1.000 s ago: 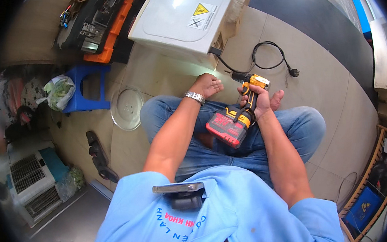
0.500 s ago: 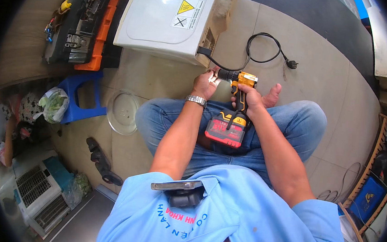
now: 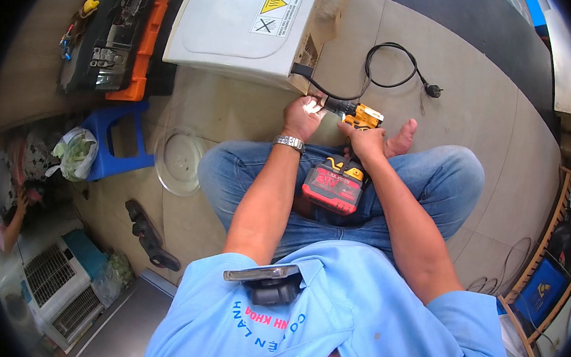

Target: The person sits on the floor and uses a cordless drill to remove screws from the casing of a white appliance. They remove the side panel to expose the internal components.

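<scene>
My right hand (image 3: 367,143) is wrapped around the handle of a yellow and black cordless drill (image 3: 364,116) with a red and dark battery pack (image 3: 333,187). The drill is held above my crossed legs, its black chuck pointing left. At the chuck's front end is my left hand (image 3: 301,118), fingers curled together in a patch of bright light; whatever they pinch there is hidden. Just beyond both hands lies a white microwave oven (image 3: 233,37) with a warning label, its black power cord (image 3: 380,86) running out to a plug on the floor.
To my left are a round glass plate (image 3: 179,163), a blue stool (image 3: 114,158) with a bag of greens, and a black sandal (image 3: 150,235). A black and orange toolbox (image 3: 125,38) stands far left. Another person (image 3: 13,190) is at the left edge. A wooden rack (image 3: 550,266) stands right.
My right hand has shifted left around the drill's handle, now covering more of it, and the drill has turned slightly. My left hand stays at the chuck's front.
</scene>
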